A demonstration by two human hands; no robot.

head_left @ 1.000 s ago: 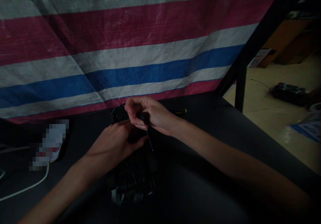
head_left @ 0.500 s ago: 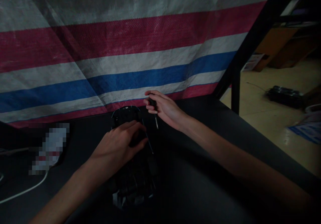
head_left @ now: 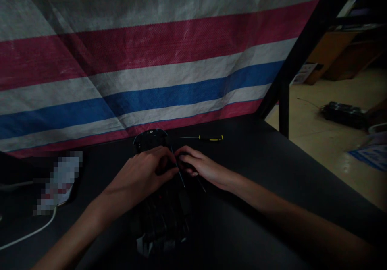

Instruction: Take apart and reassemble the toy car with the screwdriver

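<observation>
A long, black, car-like device (head_left: 161, 217) lies on the dark table, with a curved plate (head_left: 150, 133) at its far end. My left hand (head_left: 151, 163) is over its middle, thumb and fingers closed at the right edge; what lies under the fingertips is hidden. Close beside that edge, my right hand (head_left: 192, 161) is closed around a screwdriver, its thin shaft (head_left: 202, 184) pointing down toward me and the handle mostly covered. A second screwdriver (head_left: 211, 138), with a yellow and black handle, rests on the table beyond my right hand.
A striped woven sheet (head_left: 187, 44) hangs along the table's back edge. At left lies a blurred-out pale object (head_left: 60, 183) with a white cable (head_left: 36, 236). A black frame post (head_left: 283, 109) stands at right. Past it, a black object (head_left: 344, 114) sits on the floor.
My right hand has come down toward me, bringing its screwdriver close to the device's right edge. The yellow and black screwdriver has come into view behind it. My left hand stays nearly still.
</observation>
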